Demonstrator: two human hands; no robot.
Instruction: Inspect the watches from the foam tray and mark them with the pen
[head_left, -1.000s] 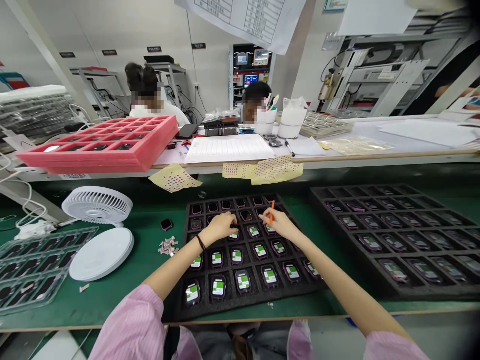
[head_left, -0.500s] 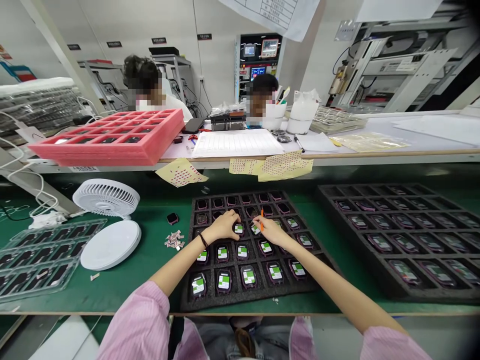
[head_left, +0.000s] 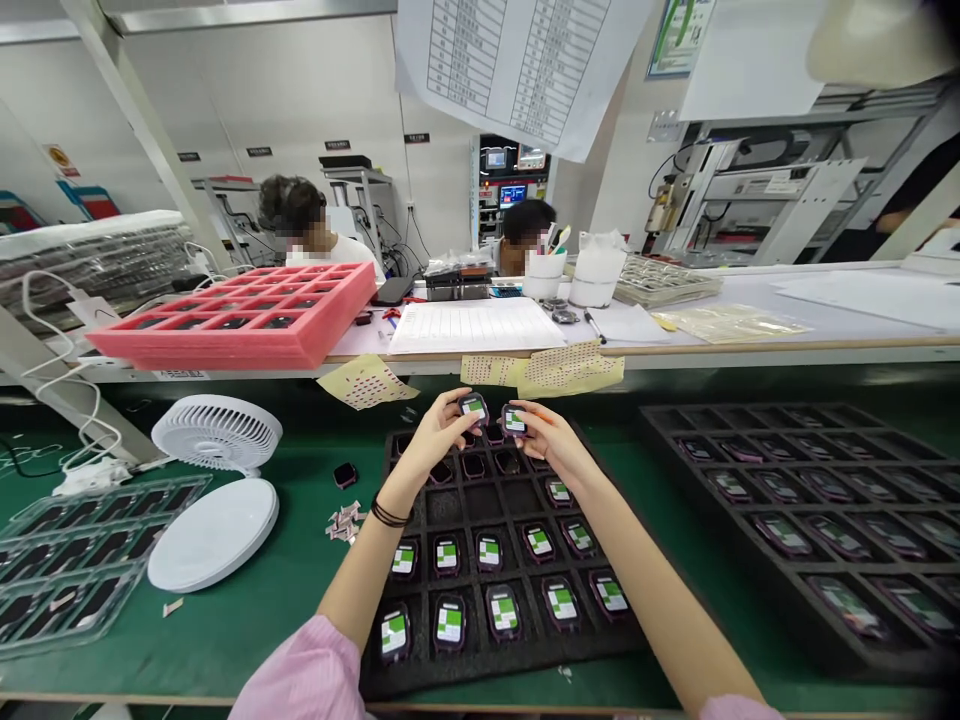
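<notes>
My left hand (head_left: 437,432) grips a watch (head_left: 473,406) with a lit green and white screen, raised over the far part of a black foam tray (head_left: 375,680). Close beside it, my right hand (head_left: 551,436) holds a second lit watch (head_left: 514,420); a small gap separates the two. Beneath them the tray holds several watches in compartments: lit ones in the near rows, dark-screened ones in the far rows. Some middle compartments, such as one compartment (head_left: 444,505), have nothing in them. The orange tool seen earlier cannot be made out.
Another black foam tray (head_left: 712,530) of watches lies right. On the left are a white fan (head_left: 217,435), clear plastic trays (head_left: 97,585), a lone watch (head_left: 345,474) and small pieces (head_left: 346,521). A shelf with a pink foam tray (head_left: 300,345) runs across the back; two people sit beyond.
Both hands have lifted a lit watch each out of the tray and moved toward its far edge. The view has tilted up, so the surroundings appear lower.
</notes>
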